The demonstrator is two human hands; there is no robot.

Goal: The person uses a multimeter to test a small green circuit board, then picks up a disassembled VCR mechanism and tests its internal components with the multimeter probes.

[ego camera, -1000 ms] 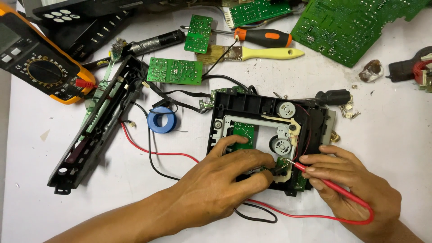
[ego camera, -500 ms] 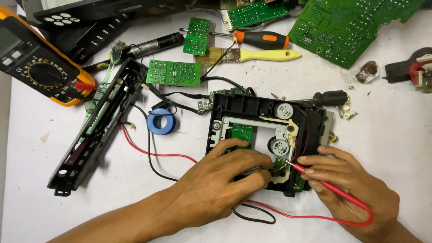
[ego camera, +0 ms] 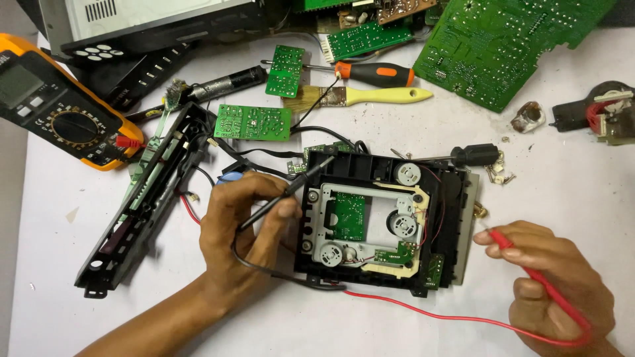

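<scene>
Drive mechanism: a black-framed disc drive assembly [ego camera: 380, 221] lies flat on the white table [ego camera: 549, 192], centre of view; a metal chassis inside it carries a small green board, three round silver motors and thin red and white wires.
Left hand: the left hand [ego camera: 241, 228] is closed in a pen-like pinch on the black probe [ego camera: 288, 192], thumb and forefinger round the shaft, just beside the drive's left edge; the tip points up-right toward the frame's top-left corner, though whether it touches there is hard to tell.
Right hand: the right hand [ego camera: 552, 277] is curled round the red probe [ego camera: 539, 281], fingers wrapped on the handle, tip aimed up-left, off the drive's right edge and apart from it.
Leads: the red lead [ego camera: 423, 311] runs along the table below the drive.
Left edge: a long black plastic frame [ego camera: 142, 205] lies slanted, near the left hand.
Upper clutter: orange multimeter [ego camera: 59, 106], yellow-handled brush [ego camera: 360, 96], orange-handled screwdriver [ego camera: 374, 71], large green circuit board [ego camera: 512, 46].
Open room: bare table shows at lower left, and between the drive and the right hand.
</scene>
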